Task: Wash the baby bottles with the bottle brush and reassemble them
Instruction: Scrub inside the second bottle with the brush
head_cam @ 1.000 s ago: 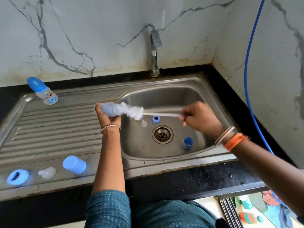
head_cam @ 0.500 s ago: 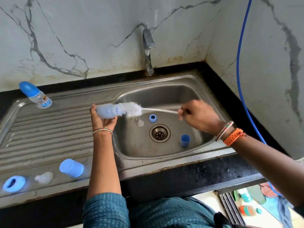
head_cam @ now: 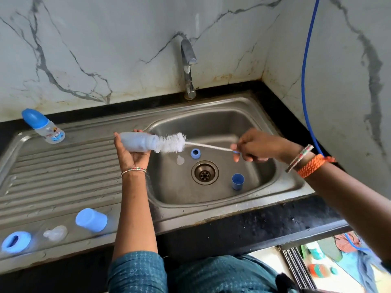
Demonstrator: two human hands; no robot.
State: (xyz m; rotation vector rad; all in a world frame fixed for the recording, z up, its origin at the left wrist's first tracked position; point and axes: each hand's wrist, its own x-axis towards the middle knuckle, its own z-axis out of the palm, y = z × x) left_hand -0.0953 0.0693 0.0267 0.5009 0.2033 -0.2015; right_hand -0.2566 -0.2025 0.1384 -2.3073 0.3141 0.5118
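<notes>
left hand (head_cam: pixel 133 154): wrapped around bottle (head_cam: pixel 137 142), horizontal at the sink's (head_cam: pixel 281 193) left rim
right hand (head_cam: pixel 257 148): pinching bottle brush (head_cam: pixel 172 142) handle end
bottle feel: light, likely wet-slippery; grip mid-body
brush: bristles soft, wire stem flexes; hold nearer the bristles

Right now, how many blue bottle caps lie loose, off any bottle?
2: one cap on the drainboard near the front edge, one cap in the sink basin right of the drain. None seems hidden.
</notes>
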